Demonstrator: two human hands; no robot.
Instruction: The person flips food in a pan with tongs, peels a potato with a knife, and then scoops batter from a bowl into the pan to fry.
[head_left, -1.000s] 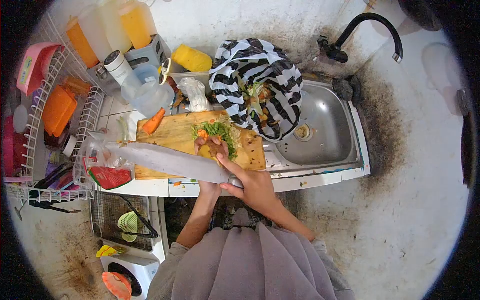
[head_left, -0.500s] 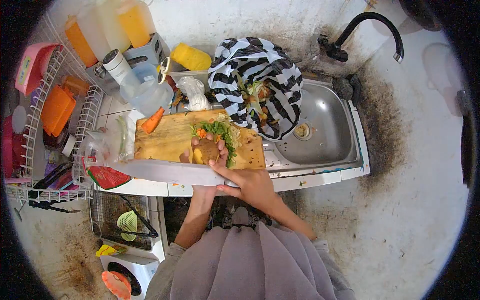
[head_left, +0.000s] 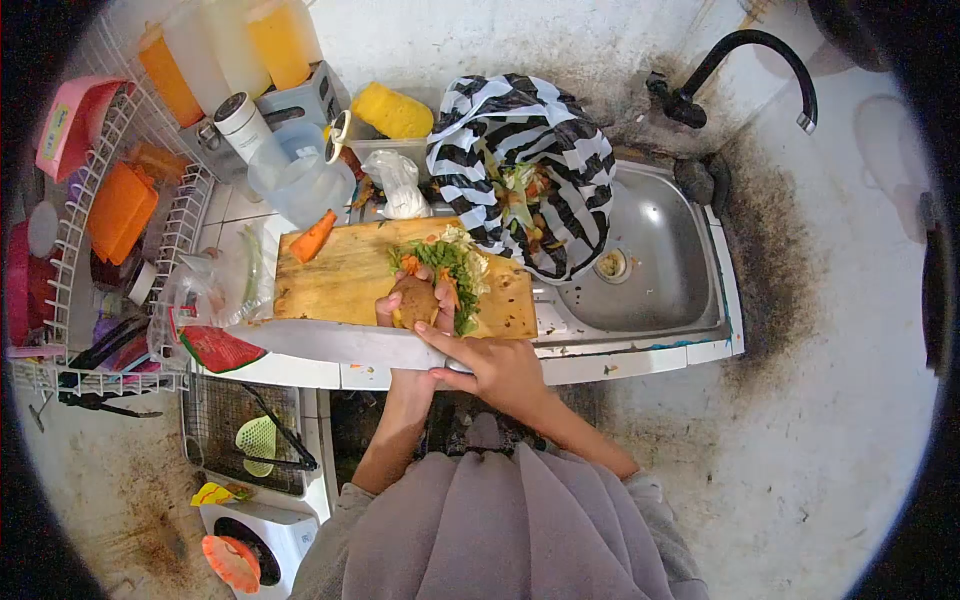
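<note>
My left hand (head_left: 445, 297) has its fingers wrapped round a brown potato (head_left: 415, 300), with a strip of yellow flesh bared along its lower left side. A large knife (head_left: 335, 344) is gripped in my right hand (head_left: 503, 372), its broad blade pointing left below the potato and across my left hand. Beneath the potato lies a wooden cutting board (head_left: 340, 280). Chopped green leaves (head_left: 465, 275) with orange and pale pieces are heaped on it. An orange carrot piece (head_left: 314, 237) rests at the board's upper left.
A black-and-white striped bag (head_left: 590, 130) holding scraps stands by the steel sink (head_left: 665, 300), under a black faucet (head_left: 745, 38). White knotted plastic bag (head_left: 397, 185), clear jug (head_left: 295, 185) and white flask (head_left: 240, 120) line the back. A dish rack (head_left: 70, 240) is at left.
The view has shifted slightly, so the counter appears a little further right. The potato is turned somewhat in my left hand, showing less yellow flesh. Both hands keep their holds.
</note>
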